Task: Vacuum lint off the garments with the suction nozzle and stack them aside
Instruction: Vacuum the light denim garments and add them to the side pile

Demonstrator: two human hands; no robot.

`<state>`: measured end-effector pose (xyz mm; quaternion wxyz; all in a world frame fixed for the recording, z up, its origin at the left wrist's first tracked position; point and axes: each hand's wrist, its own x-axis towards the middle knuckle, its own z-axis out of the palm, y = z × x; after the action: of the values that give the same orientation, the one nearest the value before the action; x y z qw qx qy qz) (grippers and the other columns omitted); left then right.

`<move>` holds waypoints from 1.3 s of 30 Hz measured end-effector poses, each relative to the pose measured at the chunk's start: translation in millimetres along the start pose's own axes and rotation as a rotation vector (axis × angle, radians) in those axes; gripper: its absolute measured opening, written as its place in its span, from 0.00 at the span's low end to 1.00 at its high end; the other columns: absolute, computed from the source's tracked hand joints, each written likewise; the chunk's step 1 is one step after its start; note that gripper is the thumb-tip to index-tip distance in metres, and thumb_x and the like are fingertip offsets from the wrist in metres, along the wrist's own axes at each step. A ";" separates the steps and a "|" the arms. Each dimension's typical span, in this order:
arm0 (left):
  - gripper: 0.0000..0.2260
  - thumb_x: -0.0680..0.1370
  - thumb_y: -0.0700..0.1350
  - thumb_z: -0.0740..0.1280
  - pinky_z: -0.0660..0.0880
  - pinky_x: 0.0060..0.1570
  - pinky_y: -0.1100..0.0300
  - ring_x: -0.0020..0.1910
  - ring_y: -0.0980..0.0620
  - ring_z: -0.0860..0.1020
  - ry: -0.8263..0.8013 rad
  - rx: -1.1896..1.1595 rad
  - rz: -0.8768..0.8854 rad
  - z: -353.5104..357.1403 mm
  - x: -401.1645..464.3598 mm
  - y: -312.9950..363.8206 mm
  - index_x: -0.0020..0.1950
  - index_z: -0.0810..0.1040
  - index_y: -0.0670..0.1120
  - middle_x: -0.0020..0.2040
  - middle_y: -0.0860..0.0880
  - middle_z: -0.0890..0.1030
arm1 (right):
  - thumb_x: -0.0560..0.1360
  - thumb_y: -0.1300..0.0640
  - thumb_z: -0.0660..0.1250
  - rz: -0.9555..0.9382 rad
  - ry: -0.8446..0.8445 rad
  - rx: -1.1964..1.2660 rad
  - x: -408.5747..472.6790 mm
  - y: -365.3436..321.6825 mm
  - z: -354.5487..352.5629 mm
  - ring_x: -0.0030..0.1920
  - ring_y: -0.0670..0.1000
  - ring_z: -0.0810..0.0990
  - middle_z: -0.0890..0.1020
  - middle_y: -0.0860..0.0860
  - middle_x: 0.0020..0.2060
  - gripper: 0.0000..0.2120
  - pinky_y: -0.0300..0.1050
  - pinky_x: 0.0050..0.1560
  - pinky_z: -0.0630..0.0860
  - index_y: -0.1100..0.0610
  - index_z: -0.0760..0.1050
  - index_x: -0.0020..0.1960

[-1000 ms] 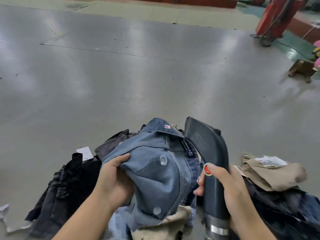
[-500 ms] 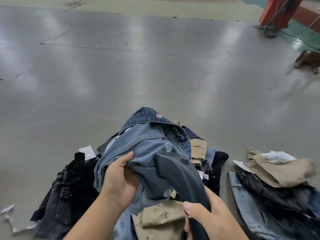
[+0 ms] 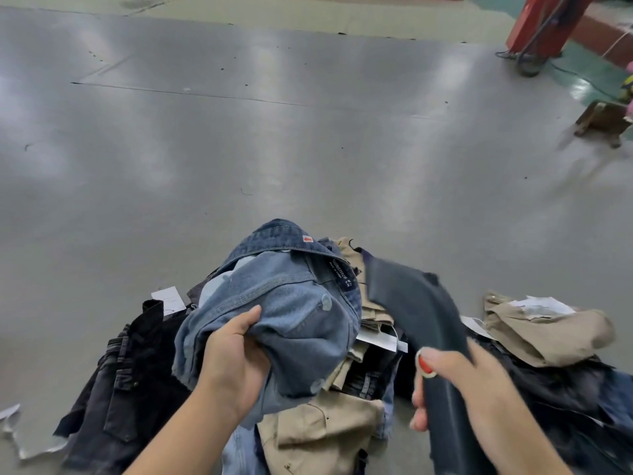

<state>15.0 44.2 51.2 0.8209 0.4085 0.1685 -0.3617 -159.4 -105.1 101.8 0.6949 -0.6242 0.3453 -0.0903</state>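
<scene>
Here, left to right:
Paper scraps (image 3: pixel 20 437): seen at the far left edge of the grey tabletop (image 3: pixel 239 149).
Black garment (image 3: pixel 130 382): laid flat at the left, with a white tag (image 3: pixel 168 298) just behind it.
Left hand (image 3: pixel 236 358): curled into a grip on a bunched fold of the blue denim garment.
Blue denim garment (image 3: pixel 294 303): held raised above the middle pile, collar and dark label turned up, pale buttons showing.
Middle pile (image 3: pixel 325 430): tan and dark garments heaped beneath the denim, touching it.
Suction nozzle (image 3: pixel 414 310): dark and angled, its mouth kept just beside the denim's collar, not clearly touching.
Right hand (image 3: pixel 459 382): wrapped in a grip round the nozzle's stem, thumb by a red button (image 3: pixel 425 364).
Right stack (image 3: pixel 548 365): dark garments topped by a tan one (image 3: pixel 548 330) with a white tag.
</scene>
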 end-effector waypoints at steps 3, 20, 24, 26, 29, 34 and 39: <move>0.13 0.81 0.40 0.57 0.75 0.48 0.53 0.49 0.44 0.84 0.000 -0.004 0.015 3.6 0.8 -0.5 0.58 0.77 0.37 0.53 0.39 0.83 | 0.60 0.52 0.69 0.064 -0.139 -0.011 -5.7 10.9 24.2 0.23 0.56 0.77 0.78 0.57 0.26 0.05 0.43 0.25 0.73 0.49 0.78 0.36; 0.14 0.75 0.37 0.65 0.75 0.50 0.53 0.53 0.45 0.82 -0.049 0.241 0.035 -3.5 -0.4 -25.5 0.59 0.79 0.40 0.55 0.42 0.83 | 0.63 0.57 0.73 0.069 0.086 -0.012 10.7 -0.3 -10.4 0.23 0.59 0.77 0.78 0.60 0.26 0.18 0.47 0.24 0.75 0.66 0.71 0.45; 0.08 0.76 0.35 0.67 0.75 0.57 0.47 0.53 0.42 0.81 0.034 0.517 0.078 -4.5 -1.4 -37.2 0.53 0.81 0.43 0.51 0.43 0.84 | 0.61 0.53 0.68 0.087 -0.130 -0.017 -2.8 6.3 21.1 0.22 0.58 0.75 0.77 0.60 0.25 0.09 0.44 0.23 0.72 0.56 0.76 0.40; 0.05 0.74 0.35 0.69 0.75 0.58 0.44 0.51 0.41 0.81 0.030 0.613 0.091 -4.7 -3.0 -39.5 0.49 0.82 0.42 0.47 0.41 0.85 | 0.62 0.52 0.67 0.102 -0.178 -0.030 -4.7 10.4 33.7 0.22 0.57 0.75 0.78 0.58 0.25 0.02 0.43 0.24 0.72 0.47 0.78 0.35; 0.05 0.76 0.36 0.68 0.79 0.42 0.61 0.44 0.52 0.83 0.002 0.699 0.123 -5.7 -4.3 -39.9 0.47 0.82 0.44 0.41 0.49 0.86 | 0.65 0.53 0.68 0.113 -0.168 0.002 0.1 12.7 36.6 0.21 0.57 0.74 0.77 0.59 0.25 0.04 0.42 0.23 0.71 0.52 0.76 0.35; 0.10 0.77 0.40 0.68 0.76 0.43 0.54 0.38 0.48 0.80 0.083 0.839 0.083 -5.3 -7.5 -44.8 0.35 0.79 0.47 0.31 0.51 0.82 | 0.70 0.55 0.69 0.078 -0.038 0.004 9.4 9.9 24.3 0.24 0.56 0.74 0.76 0.60 0.27 0.11 0.45 0.26 0.73 0.55 0.73 0.31; 0.08 0.79 0.43 0.65 0.76 0.53 0.50 0.52 0.41 0.79 0.061 0.949 0.112 -1.0 -7.9 -43.0 0.41 0.79 0.47 0.45 0.45 0.83 | 0.72 0.60 0.66 0.070 0.038 0.022 5.4 9.0 11.2 0.22 0.60 0.75 0.77 0.62 0.26 0.08 0.45 0.22 0.74 0.65 0.70 0.40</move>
<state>-21.8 31.2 31.4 0.5567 0.7570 -0.0134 -0.3417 -151.5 -97.2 91.2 0.6978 -0.6023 0.3790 -0.0815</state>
